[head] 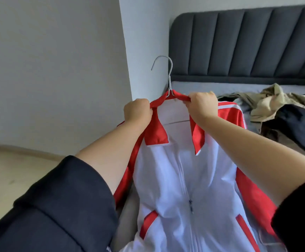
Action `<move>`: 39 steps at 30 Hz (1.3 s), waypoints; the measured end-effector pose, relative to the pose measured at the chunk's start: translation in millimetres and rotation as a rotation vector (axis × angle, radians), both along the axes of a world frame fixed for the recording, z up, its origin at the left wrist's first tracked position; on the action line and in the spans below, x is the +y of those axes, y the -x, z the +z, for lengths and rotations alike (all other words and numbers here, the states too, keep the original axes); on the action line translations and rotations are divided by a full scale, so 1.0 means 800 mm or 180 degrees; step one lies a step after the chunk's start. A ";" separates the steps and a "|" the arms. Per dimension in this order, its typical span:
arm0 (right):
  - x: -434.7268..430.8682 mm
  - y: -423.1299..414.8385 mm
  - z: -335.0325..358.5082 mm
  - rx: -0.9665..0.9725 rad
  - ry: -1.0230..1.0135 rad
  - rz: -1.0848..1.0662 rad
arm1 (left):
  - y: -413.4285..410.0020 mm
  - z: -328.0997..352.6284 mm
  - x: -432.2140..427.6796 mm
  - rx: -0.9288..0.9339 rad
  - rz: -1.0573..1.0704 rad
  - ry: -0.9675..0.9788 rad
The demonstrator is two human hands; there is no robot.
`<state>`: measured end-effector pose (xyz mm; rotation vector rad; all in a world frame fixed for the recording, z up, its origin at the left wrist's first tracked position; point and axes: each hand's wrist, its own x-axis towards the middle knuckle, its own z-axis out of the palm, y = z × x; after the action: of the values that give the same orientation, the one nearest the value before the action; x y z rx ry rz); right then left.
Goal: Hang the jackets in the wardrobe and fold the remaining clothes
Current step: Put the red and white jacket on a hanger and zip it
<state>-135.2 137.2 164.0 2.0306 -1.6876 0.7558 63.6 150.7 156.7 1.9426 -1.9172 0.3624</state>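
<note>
A white and red zip jacket hangs in front of me on a thin grey wire hanger, whose hook rises above the collar. My left hand grips the red collar on the left side. My right hand grips the red collar on the right side. The zip is partly closed, and the collar flaps fall open below my fists. The jacket's lower hem is out of view.
A bed with a dark grey padded headboard stands at the right. A beige garment and a dark navy garment lie crumpled on it. A pale wall corner rises behind the hanger; light wooden floor lies left.
</note>
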 end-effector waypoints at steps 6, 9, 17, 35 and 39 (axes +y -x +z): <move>-0.070 -0.009 -0.093 -0.0423 -0.0611 -0.0240 | 0.007 -0.085 -0.060 0.1296 0.0278 -0.0472; -0.091 -0.007 -0.134 -0.1230 -0.1176 -0.0089 | 0.008 -0.122 -0.082 0.2059 -0.0188 -0.0894; -0.030 0.005 -0.288 -0.1807 -0.2253 -0.0174 | 0.023 -0.294 -0.023 0.2477 -0.0505 -0.2113; 0.086 0.038 -0.378 -0.1064 -0.4374 -0.0063 | 0.078 -0.417 0.107 0.0401 -0.1057 -0.2938; 0.095 0.034 -0.377 -0.0775 -0.4289 0.0084 | 0.081 -0.416 0.113 0.0281 -0.0981 -0.2918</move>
<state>-162.1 212.9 -137.8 2.7740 -2.7195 -0.3445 -1.1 241.0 -176.3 2.0014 -2.5133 -0.8140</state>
